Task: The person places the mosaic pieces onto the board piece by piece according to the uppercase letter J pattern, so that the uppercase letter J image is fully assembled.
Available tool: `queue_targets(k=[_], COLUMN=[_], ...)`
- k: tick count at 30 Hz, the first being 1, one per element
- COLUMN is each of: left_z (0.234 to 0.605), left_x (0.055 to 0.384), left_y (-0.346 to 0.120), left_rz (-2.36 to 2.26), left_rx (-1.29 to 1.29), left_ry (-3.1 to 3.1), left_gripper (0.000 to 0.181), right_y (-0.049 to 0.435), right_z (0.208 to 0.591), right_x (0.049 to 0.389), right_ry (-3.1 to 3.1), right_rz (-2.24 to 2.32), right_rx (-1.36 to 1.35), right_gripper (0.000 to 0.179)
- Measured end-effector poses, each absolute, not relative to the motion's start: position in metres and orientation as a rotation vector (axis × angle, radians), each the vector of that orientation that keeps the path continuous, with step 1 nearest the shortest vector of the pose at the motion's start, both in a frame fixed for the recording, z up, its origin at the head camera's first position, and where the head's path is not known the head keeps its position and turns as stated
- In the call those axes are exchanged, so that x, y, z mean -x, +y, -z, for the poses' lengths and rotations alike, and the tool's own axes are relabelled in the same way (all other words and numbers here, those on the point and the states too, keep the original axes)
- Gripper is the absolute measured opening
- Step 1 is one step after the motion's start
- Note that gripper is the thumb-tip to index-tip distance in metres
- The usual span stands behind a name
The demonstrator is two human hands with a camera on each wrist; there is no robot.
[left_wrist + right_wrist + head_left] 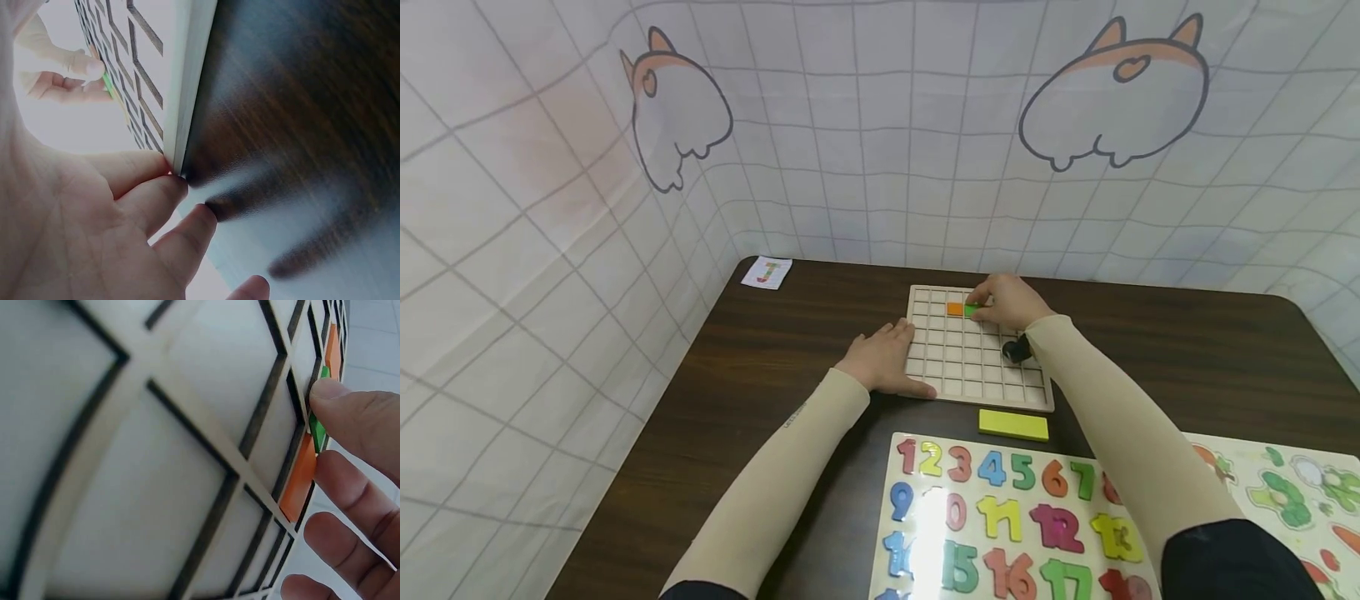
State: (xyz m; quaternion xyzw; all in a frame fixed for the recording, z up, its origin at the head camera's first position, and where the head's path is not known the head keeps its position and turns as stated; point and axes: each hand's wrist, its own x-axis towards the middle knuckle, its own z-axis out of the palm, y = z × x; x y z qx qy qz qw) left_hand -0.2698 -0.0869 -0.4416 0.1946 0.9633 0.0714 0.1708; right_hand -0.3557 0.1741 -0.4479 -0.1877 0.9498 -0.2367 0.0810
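Note:
A pale wooden grid board (962,368) lies on the dark table. Along its far rows sit an orange tile (955,309) and a green tile (971,310). My right hand (1011,302) pinches the green tile between thumb and forefinger at the board's surface. The right wrist view shows a nearer orange tile (299,481) beside the green one and another orange piece (334,350) beyond it. My left hand (883,360) rests against the board's left side, fingers extended, thumb along the front edge. In the left wrist view, its fingertips touch the board's rim (187,87).
A yellow-green block (1012,425) lies just in front of the grid board. Nearer stands a number puzzle board (889,500), with a vegetable puzzle board (1243,450) to its right. A small printed card (767,272) lies at the table's far left corner. Patterned cloth hangs behind.

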Motion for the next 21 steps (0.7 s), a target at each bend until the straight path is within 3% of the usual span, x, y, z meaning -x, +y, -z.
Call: queue_targets(k=[9, 21], left_z=[0.443, 0.443], left_x=[0.271, 0.270], left_y=[-0.083, -0.081], left_rz=[-0.186, -0.197], left_rx=[-0.566, -0.564], left_ry=[2.754, 2.754], left_gripper=[0.122, 0.123], right_y=[0.202, 0.285], right_z=[0.435, 0.441], right_x=[0.348, 0.318], right_ry=[2.863, 2.860], right_rz=[0.765, 0.603], right_rx=[0.534, 0.569], right_gripper=[0.029, 0.022])
